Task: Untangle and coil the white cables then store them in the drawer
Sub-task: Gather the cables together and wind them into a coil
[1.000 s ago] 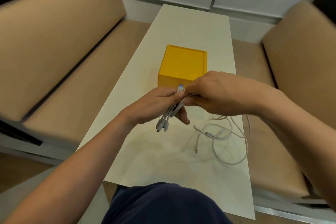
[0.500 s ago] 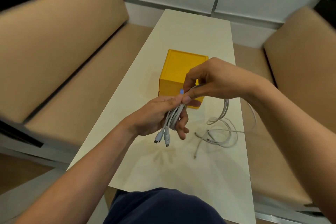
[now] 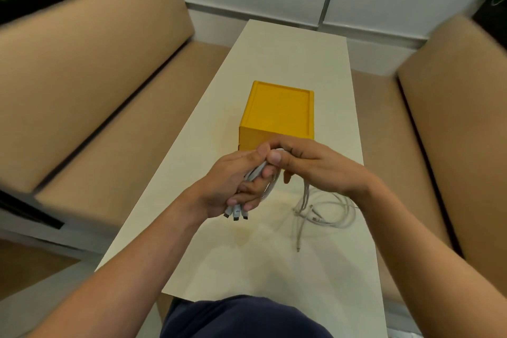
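Observation:
My left hand (image 3: 233, 184) grips a bundle of white cables (image 3: 256, 175) above the table, with three plug ends (image 3: 236, 213) sticking out below its fingers. My right hand (image 3: 310, 164) pinches the same cables at the top of the bundle, thumb against my left thumb. From under my right hand the cables drop to a loose tangle (image 3: 323, 212) lying on the table at the right. A yellow drawer box (image 3: 279, 115) stands just behind my hands, its front partly hidden by them.
The narrow white table (image 3: 274, 255) runs away from me between two tan benches, one on the left (image 3: 90, 107) and one on the right (image 3: 452, 129). A white wall closes the far end. My dark-clothed lap (image 3: 241, 318) is at the table's near edge.
My right hand has come down from above the yellow box to meet my left hand at the bundle. The loose tangle on the table has shifted a little.

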Demonstrator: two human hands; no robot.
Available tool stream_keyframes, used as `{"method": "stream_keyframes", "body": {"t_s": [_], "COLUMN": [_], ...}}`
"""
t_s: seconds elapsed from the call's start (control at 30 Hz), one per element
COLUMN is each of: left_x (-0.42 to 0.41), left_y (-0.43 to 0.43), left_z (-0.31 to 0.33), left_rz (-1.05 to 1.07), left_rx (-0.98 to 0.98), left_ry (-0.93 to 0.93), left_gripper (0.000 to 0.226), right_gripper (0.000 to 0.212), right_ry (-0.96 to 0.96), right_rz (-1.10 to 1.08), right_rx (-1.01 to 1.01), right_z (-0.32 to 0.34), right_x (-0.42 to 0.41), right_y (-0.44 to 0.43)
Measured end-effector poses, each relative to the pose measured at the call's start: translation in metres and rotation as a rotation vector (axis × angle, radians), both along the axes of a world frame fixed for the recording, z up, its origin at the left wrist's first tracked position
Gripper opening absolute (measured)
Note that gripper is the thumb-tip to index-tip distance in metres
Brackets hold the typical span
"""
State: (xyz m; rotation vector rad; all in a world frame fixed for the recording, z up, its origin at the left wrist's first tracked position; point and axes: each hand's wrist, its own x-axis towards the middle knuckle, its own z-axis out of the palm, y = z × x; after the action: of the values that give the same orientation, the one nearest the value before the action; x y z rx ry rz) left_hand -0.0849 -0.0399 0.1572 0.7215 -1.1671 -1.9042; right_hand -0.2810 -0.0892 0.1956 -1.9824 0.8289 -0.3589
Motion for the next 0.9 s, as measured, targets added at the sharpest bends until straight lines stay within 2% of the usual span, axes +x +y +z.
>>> {"method": "stream_keyframes", "body": {"t_s": [0.1,0.23,0.33,0.43,0.57,0.73,0.9], "left_x": [0.0,-0.003,-0.007,-0.01,-0.015,-0.019,-0.022], "left_y": [-0.001,-0.006,-0.006,-0.005,-0.009,-0.015,-0.015], "left_z": [-0.002,0.003,0.008,0.01,0.012,0.019,0.012], "left_rz": [-0.011,-0.028,0.002,0.018,0.095,0.209,0.303], "left_rx": [0.035,0.034,0.027,0.013,0.002,-0.013,-0.06], "left_ry": [0.072,0.116,0.077,0.005,-0.052,-0.11,-0.187], "left_gripper": [0.042,0.043,0.049,0.052,0.058,0.05,0.05], "right_gripper": [0.036,0.035,0.029,0.017,0.018,0.035,0.027], "right_ry": [-0.175,-0.482,-0.586,-0.67,-0.656,-0.594,-0.519], "right_rz": [-0.077,-0.309,-0.436,-0.471,-0.491,-0.449,-0.518], "right_rx": [0.037,0.044,0.03,0.047,0.045,0.025,-0.103], "right_z": [-0.015,-0.03,-0.03,-0.025,-0.021,-0.019,-0.023], "right_x": [0.002,0.021,0.03,0.031,0.032,0.021,0.024], "right_y": [0.013,0.037,0.045,0.053,0.051,0.044,0.048]}}
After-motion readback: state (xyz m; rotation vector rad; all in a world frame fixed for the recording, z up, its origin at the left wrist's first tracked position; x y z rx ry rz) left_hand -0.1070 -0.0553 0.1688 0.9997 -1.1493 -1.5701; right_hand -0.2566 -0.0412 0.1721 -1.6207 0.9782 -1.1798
